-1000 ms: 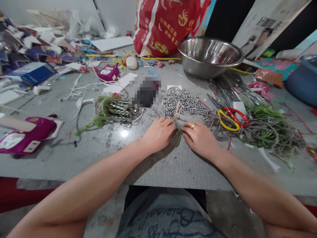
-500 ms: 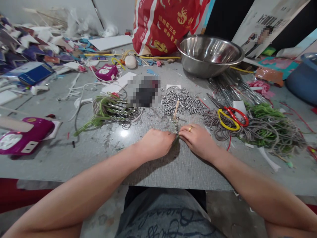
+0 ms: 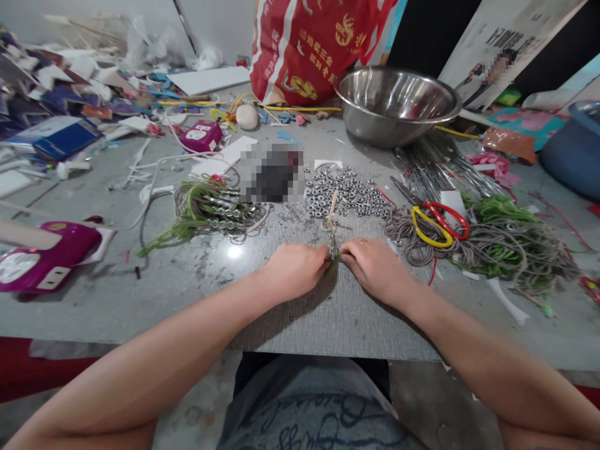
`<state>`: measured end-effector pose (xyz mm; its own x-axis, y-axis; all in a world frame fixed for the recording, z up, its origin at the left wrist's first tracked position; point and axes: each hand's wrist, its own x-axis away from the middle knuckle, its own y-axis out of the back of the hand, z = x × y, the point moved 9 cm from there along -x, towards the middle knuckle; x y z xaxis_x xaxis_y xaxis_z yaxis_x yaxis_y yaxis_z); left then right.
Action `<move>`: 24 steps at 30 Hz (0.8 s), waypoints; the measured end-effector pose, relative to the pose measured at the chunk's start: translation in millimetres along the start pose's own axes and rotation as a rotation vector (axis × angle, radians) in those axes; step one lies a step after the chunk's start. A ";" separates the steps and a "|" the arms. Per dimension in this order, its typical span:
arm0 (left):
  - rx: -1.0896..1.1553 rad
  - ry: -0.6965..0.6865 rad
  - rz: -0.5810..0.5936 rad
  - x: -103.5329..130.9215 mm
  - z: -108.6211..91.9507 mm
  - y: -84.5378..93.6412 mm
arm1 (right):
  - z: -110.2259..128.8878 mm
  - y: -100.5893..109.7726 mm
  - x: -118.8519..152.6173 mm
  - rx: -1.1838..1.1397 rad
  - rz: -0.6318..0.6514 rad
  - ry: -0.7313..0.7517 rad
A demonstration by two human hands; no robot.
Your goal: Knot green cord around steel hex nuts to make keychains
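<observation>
At the middle front of the table, my left hand is closed, fingertips pinching a green and grey cord. My right hand, with a ring on one finger, is closed on the same cord from the other side. A small gap separates the hands. Between them the cord runs up through small metal pieces to the foot of a thin wooden stick. Just beyond lies a spread of metal nuts. Most of the cord inside my fingers is hidden.
Yellow- and red-handled scissors rest on green and grey cords at right. Corded metal strands lie at left, near purple power sockets. Behind stand a steel bowl and a red bag.
My hands have drawn slightly apart, and more of the cord shows between them. Things on the table stay where they were.
</observation>
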<state>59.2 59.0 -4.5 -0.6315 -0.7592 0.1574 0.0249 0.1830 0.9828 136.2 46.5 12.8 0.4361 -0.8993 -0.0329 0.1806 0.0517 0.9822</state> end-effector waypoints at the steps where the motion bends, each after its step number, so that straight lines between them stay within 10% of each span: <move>1: 0.007 0.001 0.004 0.0 -0.3 -0.2 | -2.8 -2.2 0.8 0.004 0.023 -0.051; 12: 0.066 -0.003 0.064 -0.6 -1.6 2.7 | -10.3 -9.4 6.6 -0.023 0.056 -0.225; 24: 0.112 -0.083 0.103 2.0 -0.2 5.9 | -0.2 -9.4 5.6 -0.002 0.222 -0.072</move>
<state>58.3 58.5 1.7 -0.6924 -0.6793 0.2432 0.0089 0.3290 0.9443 137.2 41.1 3.3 0.4010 -0.8945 0.1975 0.0893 0.2528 0.9634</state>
